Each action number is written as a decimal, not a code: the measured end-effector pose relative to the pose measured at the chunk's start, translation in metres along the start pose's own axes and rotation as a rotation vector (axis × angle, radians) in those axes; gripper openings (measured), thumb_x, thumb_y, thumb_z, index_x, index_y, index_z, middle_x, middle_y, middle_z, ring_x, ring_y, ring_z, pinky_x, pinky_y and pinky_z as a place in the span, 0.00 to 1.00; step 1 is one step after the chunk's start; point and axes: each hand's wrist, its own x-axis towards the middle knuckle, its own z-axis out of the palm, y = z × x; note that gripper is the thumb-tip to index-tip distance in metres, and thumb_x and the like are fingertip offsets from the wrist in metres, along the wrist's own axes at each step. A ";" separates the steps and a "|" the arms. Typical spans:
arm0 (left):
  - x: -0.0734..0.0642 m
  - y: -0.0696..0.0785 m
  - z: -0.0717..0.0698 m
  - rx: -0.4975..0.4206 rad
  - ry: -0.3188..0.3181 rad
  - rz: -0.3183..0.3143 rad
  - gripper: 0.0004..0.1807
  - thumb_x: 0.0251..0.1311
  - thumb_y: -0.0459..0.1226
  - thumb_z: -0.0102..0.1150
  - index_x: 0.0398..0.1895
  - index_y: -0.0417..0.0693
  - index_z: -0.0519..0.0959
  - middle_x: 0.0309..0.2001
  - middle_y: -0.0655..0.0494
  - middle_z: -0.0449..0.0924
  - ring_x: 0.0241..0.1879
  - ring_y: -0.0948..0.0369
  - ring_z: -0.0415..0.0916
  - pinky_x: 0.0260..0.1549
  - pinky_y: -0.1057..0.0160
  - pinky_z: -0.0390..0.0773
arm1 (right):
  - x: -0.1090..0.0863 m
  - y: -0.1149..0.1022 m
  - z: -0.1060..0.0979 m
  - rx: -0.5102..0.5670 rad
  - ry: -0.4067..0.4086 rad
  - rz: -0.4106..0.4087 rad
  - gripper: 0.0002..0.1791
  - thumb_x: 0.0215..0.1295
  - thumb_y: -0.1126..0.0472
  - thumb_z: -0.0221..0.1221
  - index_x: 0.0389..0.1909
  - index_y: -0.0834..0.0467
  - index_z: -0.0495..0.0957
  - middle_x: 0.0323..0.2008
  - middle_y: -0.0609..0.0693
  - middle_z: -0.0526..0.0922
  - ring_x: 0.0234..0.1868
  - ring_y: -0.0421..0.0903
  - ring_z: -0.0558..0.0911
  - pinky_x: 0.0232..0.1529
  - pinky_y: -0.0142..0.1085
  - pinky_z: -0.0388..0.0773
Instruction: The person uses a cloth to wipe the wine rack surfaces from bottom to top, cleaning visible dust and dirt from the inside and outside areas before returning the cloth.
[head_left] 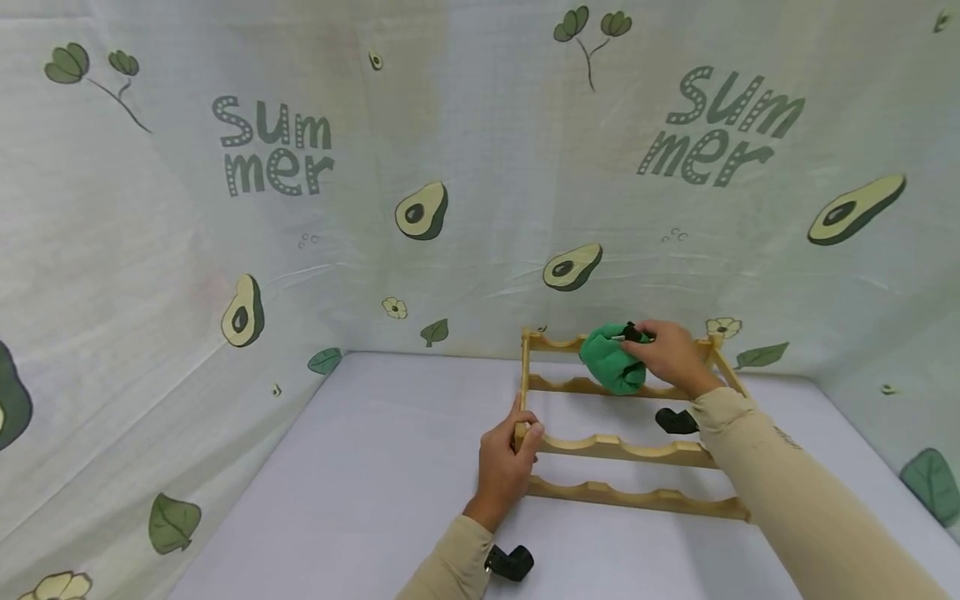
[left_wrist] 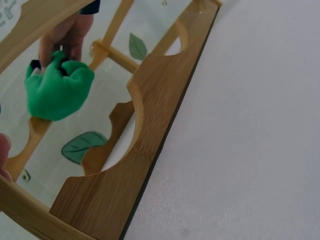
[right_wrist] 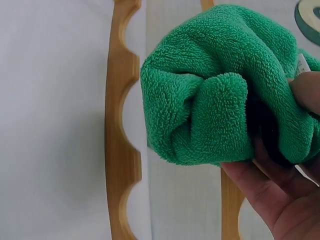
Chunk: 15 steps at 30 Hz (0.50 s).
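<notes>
My left hand [head_left: 504, 462] grips the near left corner of a light wooden rack [head_left: 600, 447] with scalloped crossbars, which looks like a wine rack. Over its far crossbars, my right hand [head_left: 672, 354] holds a bunched green terry cloth [head_left: 611, 362]. In the right wrist view, the thumb lies on one side of the cloth [right_wrist: 220, 115] and the fingers go under and into its folds. Something black [right_wrist: 262, 120] shows inside those folds, partly hidden, and a small white tag [right_wrist: 302, 65] sticks out by the thumb. The left wrist view shows the cloth [left_wrist: 60, 92] beyond the rack's scalloped bar [left_wrist: 150, 115].
The rack stands on a white-covered table [head_left: 390, 450], toward its right side. A fabric backdrop [head_left: 480, 125] with printed avocados and leaves hangs close behind the rack. Black wrist cameras [head_left: 512, 564] sit by the sleeves.
</notes>
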 end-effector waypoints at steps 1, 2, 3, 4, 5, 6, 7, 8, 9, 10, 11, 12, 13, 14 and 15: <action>0.000 0.000 0.000 0.000 0.003 0.008 0.04 0.70 0.40 0.59 0.38 0.50 0.81 0.16 0.63 0.72 0.15 0.73 0.70 0.13 0.73 0.71 | -0.001 0.002 -0.003 -0.005 -0.003 0.008 0.22 0.68 0.53 0.62 0.49 0.70 0.79 0.44 0.67 0.83 0.42 0.59 0.81 0.41 0.50 0.78; -0.001 0.001 -0.001 0.003 0.005 0.010 0.05 0.70 0.39 0.59 0.38 0.50 0.81 0.16 0.63 0.72 0.15 0.74 0.70 0.13 0.73 0.71 | -0.002 0.004 -0.006 -0.016 -0.002 0.013 0.23 0.69 0.53 0.62 0.50 0.71 0.79 0.45 0.68 0.83 0.43 0.60 0.81 0.42 0.52 0.78; -0.001 0.001 -0.002 0.007 0.007 0.014 0.05 0.71 0.40 0.58 0.38 0.50 0.81 0.16 0.63 0.73 0.15 0.74 0.70 0.13 0.73 0.71 | -0.003 0.005 -0.008 -0.020 -0.001 0.017 0.24 0.69 0.53 0.62 0.51 0.71 0.78 0.46 0.69 0.82 0.44 0.61 0.81 0.42 0.53 0.78; 0.000 0.002 -0.003 0.007 0.007 0.015 0.05 0.71 0.40 0.58 0.39 0.50 0.81 0.16 0.63 0.73 0.15 0.74 0.70 0.14 0.73 0.71 | -0.004 0.007 -0.010 -0.022 0.001 0.020 0.24 0.69 0.53 0.62 0.50 0.71 0.78 0.46 0.69 0.82 0.45 0.62 0.81 0.43 0.54 0.78; 0.000 0.002 -0.004 0.010 0.009 0.022 0.05 0.71 0.40 0.58 0.39 0.50 0.81 0.16 0.63 0.73 0.15 0.74 0.70 0.14 0.73 0.70 | -0.005 0.008 -0.011 -0.035 0.007 0.022 0.24 0.68 0.53 0.62 0.50 0.71 0.78 0.46 0.70 0.82 0.45 0.62 0.81 0.43 0.54 0.78; 0.000 0.002 -0.004 0.013 0.010 0.034 0.05 0.71 0.39 0.58 0.38 0.49 0.81 0.16 0.63 0.73 0.15 0.74 0.70 0.13 0.74 0.70 | -0.006 0.008 -0.012 -0.041 0.008 0.022 0.24 0.68 0.53 0.62 0.50 0.72 0.78 0.46 0.70 0.82 0.46 0.63 0.81 0.44 0.55 0.78; 0.001 0.001 -0.005 0.012 0.006 0.035 0.05 0.71 0.40 0.58 0.39 0.49 0.81 0.16 0.63 0.73 0.15 0.74 0.70 0.14 0.73 0.70 | -0.006 0.009 -0.013 -0.052 0.010 0.023 0.24 0.68 0.53 0.62 0.50 0.72 0.78 0.46 0.70 0.82 0.46 0.63 0.81 0.44 0.55 0.78; 0.002 0.001 -0.005 0.014 0.005 0.038 0.05 0.71 0.40 0.58 0.39 0.50 0.81 0.16 0.63 0.74 0.15 0.74 0.70 0.14 0.73 0.70 | -0.007 0.010 -0.014 -0.058 0.016 0.023 0.23 0.68 0.53 0.62 0.50 0.71 0.79 0.46 0.70 0.82 0.45 0.63 0.81 0.43 0.55 0.78; 0.003 0.001 -0.006 0.014 0.005 0.049 0.05 0.71 0.40 0.59 0.39 0.50 0.81 0.16 0.62 0.74 0.15 0.74 0.70 0.14 0.73 0.70 | -0.007 0.010 -0.015 -0.061 0.020 0.024 0.23 0.68 0.54 0.62 0.49 0.71 0.79 0.45 0.70 0.82 0.44 0.63 0.81 0.43 0.55 0.78; 0.004 0.000 -0.006 0.013 0.004 0.052 0.05 0.71 0.40 0.59 0.39 0.50 0.81 0.16 0.62 0.74 0.15 0.74 0.71 0.15 0.74 0.70 | -0.007 0.011 -0.017 -0.067 0.019 0.026 0.23 0.68 0.54 0.62 0.49 0.72 0.79 0.45 0.70 0.82 0.44 0.63 0.81 0.42 0.55 0.78; 0.004 -0.001 -0.006 0.018 0.004 0.057 0.05 0.71 0.40 0.59 0.38 0.50 0.81 0.17 0.62 0.73 0.16 0.74 0.71 0.15 0.74 0.70 | -0.007 0.011 -0.018 -0.077 0.020 0.029 0.22 0.68 0.54 0.62 0.49 0.71 0.79 0.44 0.70 0.83 0.43 0.63 0.82 0.42 0.55 0.78; 0.006 -0.001 -0.006 0.020 0.003 0.058 0.05 0.71 0.40 0.59 0.38 0.50 0.81 0.17 0.62 0.74 0.16 0.74 0.71 0.15 0.74 0.70 | -0.008 0.012 -0.020 -0.083 0.019 0.029 0.22 0.68 0.55 0.62 0.49 0.72 0.79 0.44 0.70 0.83 0.42 0.62 0.82 0.41 0.55 0.78; 0.006 -0.002 -0.006 0.022 0.004 0.058 0.05 0.71 0.41 0.59 0.38 0.50 0.81 0.17 0.62 0.74 0.16 0.74 0.71 0.15 0.74 0.70 | -0.008 0.012 -0.021 -0.089 0.016 0.030 0.22 0.68 0.55 0.62 0.49 0.71 0.79 0.44 0.70 0.83 0.41 0.62 0.82 0.41 0.55 0.78; 0.007 -0.002 -0.006 0.027 0.006 0.058 0.06 0.71 0.41 0.59 0.38 0.50 0.81 0.18 0.62 0.74 0.16 0.74 0.71 0.15 0.74 0.69 | -0.009 0.012 -0.023 -0.089 0.014 0.028 0.22 0.68 0.55 0.62 0.49 0.72 0.79 0.44 0.70 0.83 0.41 0.62 0.82 0.40 0.55 0.78; 0.008 -0.002 -0.006 0.029 0.007 0.058 0.06 0.70 0.41 0.60 0.37 0.49 0.81 0.18 0.62 0.74 0.16 0.74 0.71 0.15 0.74 0.69 | -0.010 0.013 -0.024 -0.095 0.012 0.026 0.22 0.68 0.55 0.62 0.49 0.72 0.79 0.44 0.70 0.83 0.41 0.62 0.82 0.40 0.54 0.78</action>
